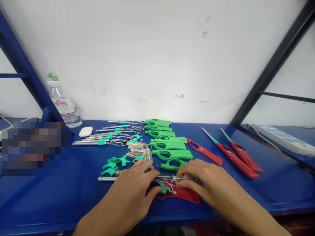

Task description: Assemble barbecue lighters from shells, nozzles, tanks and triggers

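In front of me lies an open red lighter half-shell (189,195), with a green trigger (162,187) and white wires in it. A metal lighter tube (106,179) sticks out to its left. My left hand (134,188) is closed around the shell's trigger end, thumb by the trigger. My right hand (204,180) pinches a clear fuel tank with a white fitting (174,178) and a thin rod, just above the shell; its fingers partly hide the tank. Loose green triggers (109,168) and clear fuel tanks (140,151) lie beyond my left hand.
Green lighter shells (172,154) line the blue table's middle. Wired metal tubes (98,142) lie left of them. A red shell (205,152) and two red lighters (237,160) lie right. Back left stand a water bottle (65,106) and white case (86,131); a power strip (283,139) is far right.
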Motion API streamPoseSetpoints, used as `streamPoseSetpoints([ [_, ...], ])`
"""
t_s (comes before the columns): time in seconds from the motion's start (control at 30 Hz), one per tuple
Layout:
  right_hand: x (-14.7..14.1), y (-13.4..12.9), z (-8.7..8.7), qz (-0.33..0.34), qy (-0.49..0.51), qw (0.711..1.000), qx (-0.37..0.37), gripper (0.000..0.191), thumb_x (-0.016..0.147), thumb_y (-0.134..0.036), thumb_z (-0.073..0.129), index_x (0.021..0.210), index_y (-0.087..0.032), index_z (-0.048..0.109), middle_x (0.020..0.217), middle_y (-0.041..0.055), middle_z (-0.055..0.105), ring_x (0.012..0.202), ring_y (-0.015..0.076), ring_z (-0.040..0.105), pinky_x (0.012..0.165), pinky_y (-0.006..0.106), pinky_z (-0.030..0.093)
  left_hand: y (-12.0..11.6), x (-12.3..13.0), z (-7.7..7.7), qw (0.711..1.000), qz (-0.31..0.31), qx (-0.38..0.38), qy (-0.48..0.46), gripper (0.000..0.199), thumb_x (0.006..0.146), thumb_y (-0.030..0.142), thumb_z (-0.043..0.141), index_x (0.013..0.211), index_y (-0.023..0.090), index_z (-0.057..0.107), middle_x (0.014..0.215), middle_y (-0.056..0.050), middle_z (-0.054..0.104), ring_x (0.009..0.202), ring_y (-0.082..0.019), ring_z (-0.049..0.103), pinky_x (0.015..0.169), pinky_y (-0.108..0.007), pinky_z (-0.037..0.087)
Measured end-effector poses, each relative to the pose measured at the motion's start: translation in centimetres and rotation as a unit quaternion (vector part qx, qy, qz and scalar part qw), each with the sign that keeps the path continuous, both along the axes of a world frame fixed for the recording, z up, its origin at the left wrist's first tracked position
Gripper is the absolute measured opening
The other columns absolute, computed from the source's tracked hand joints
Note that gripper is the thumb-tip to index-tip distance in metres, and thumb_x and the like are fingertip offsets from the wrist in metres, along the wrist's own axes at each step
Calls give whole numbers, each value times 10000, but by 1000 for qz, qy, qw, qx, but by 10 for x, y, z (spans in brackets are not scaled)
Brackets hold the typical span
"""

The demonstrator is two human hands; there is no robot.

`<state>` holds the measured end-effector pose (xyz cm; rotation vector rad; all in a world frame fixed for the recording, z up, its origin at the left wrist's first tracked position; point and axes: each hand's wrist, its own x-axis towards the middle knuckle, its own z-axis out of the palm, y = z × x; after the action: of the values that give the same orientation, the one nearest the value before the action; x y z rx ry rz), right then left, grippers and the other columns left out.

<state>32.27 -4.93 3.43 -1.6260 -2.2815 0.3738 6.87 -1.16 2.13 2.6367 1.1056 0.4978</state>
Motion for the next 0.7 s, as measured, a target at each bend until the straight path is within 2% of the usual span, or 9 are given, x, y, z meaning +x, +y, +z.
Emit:
streamPoseSetpoints([
  [0.23,-2,1,1,-22,-15,999,-23,97,1028,-363,686,1028,-312,769,987,4,790,935,264,744,796,347,494,3,2,-2,1000,-11,-12,12,234,1044,143,558,1112,257,751,1089,-28,701,1026,-260,668,800,-385,532],
  [0.53,-1,-1,1,-9,-3,1000,-27,78,1041,-323,666,1027,-290,735,1039,4,779,955,261,736,830,357,499,5,5,-6,999,-3,-13,37,271,995,60,549,1072,240,737,1086,-30,697,1005,-272,690,770,-377,532],
  [0.7,-1,-1,0,-5,-3,1000,-28,77,1037,-304,668,1020,-283,740,1040,11,751,946,254,726,841,359,502,6,7,-4,999,11,-13,52,216,993,75,578,992,233,725,1054,-25,715,950,-247,724,763,-339,534],
])
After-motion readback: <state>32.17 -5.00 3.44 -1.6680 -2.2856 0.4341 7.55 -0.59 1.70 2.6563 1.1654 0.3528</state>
